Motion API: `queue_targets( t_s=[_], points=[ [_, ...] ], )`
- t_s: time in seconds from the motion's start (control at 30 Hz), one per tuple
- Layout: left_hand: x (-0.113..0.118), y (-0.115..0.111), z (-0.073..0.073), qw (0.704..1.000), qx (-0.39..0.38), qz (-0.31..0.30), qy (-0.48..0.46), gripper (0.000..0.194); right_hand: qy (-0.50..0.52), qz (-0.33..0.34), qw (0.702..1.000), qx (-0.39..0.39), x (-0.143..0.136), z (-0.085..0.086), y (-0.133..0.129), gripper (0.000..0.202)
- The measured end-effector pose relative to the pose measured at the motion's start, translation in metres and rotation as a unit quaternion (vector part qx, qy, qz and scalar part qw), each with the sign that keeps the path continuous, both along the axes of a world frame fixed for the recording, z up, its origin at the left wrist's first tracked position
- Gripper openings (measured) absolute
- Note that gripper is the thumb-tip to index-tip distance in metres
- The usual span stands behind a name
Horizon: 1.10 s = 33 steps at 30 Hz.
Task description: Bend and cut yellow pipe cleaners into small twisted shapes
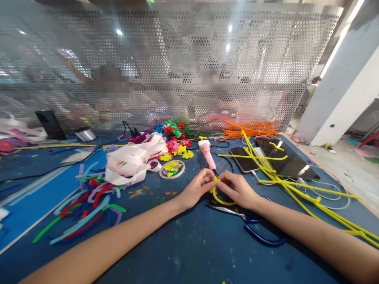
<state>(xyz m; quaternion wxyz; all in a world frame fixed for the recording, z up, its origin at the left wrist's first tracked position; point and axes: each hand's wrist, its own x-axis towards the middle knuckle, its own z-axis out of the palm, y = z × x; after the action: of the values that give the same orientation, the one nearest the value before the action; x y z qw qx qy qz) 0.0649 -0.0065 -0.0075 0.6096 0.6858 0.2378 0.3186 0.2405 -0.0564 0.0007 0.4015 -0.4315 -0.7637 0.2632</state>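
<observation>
Both hands meet over the middle of the table, pinching one yellow pipe cleaner that is bent into small loops at its upper end, with a curved tail hanging below. My left hand is closed on the looped part from the left. From the right, my right hand grips the same piece, fingertips nearly touching the left ones. Scissors with dark blue handles lie under and beside my right hand, blades pointing left. Just beyond the hands stands a pink hot glue gun.
Several long yellow pipe cleaners lie at right, near a phone and a black tablet. Orange stems lie behind. At left are cut coloured pieces, white ribbon and yellow flowers. A perforated metal screen borders the back.
</observation>
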Motion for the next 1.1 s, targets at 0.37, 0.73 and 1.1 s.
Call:
queue_targets(
  t_s=[0.37,0.73,1.1],
  points=[
    [0.001,0.0,0.004,0.988,-0.141,-0.014,-0.055,0.028,0.012,-0.029,0.999,0.027,0.003,0.0,0.004,0.02],
    [0.004,-0.009,0.002,0.986,-0.145,-0.011,-0.08,0.02,-0.008,-0.085,0.99,0.116,-0.002,-0.002,0.0,0.013],
    [-0.002,-0.025,0.03,0.988,0.1,0.082,0.082,0.021,-0.053,-0.051,0.991,0.108,-0.004,0.014,-0.007,0.02]
  ],
)
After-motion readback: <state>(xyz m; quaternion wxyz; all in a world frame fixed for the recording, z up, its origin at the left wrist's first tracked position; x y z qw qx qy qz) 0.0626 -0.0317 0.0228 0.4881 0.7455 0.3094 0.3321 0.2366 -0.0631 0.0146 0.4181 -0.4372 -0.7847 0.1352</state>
